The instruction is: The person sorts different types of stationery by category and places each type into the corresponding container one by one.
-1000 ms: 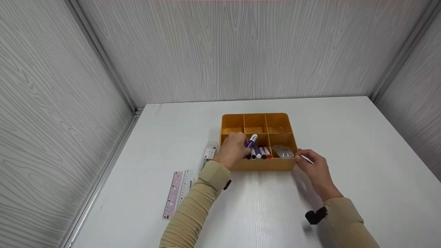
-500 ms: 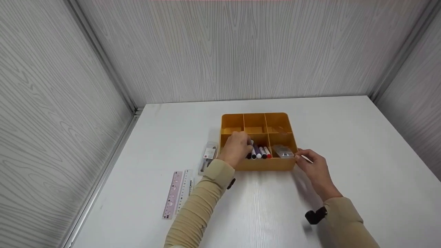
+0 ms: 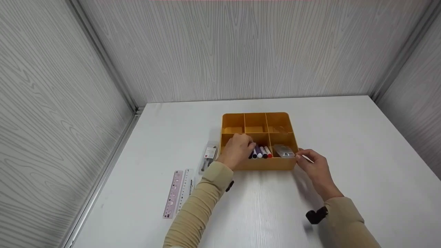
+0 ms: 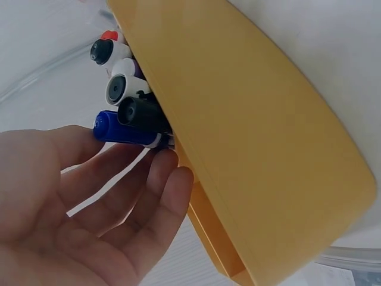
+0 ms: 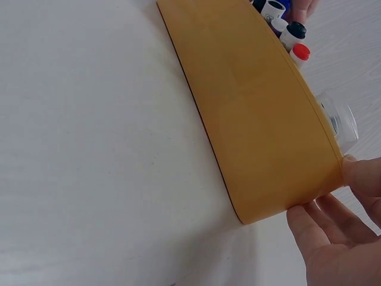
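Observation:
A yellow-orange organizer box (image 3: 265, 164) with several compartments stands on the table. Several markers (image 3: 264, 152) lean in its front middle compartment, caps toward the person. My left hand (image 3: 237, 148) is over the front left part of the box. In the left wrist view, its thumb and fingers pinch a blue-capped marker (image 4: 121, 129) beside a black-capped marker (image 4: 141, 113). The blue marker's far end is hidden in the box. My right hand (image 5: 342, 229) grips the box's front right corner, thumb at the rim and fingers against the side. A clear plastic case (image 3: 284, 151) sits in the front right compartment.
Left of the box lies a clear case (image 3: 209, 155) with a white label and dark items inside. Nearer the person, a pink ruler (image 3: 173, 194) and a clear ruler (image 3: 185, 189) lie side by side, partly beside the left sleeve. Panels enclose the table's back and sides.
The blue marker, raised and tilted above the front middle compartment a second ago, has gone down among the other markers with my left hand. My right hand has stayed at the box corner.

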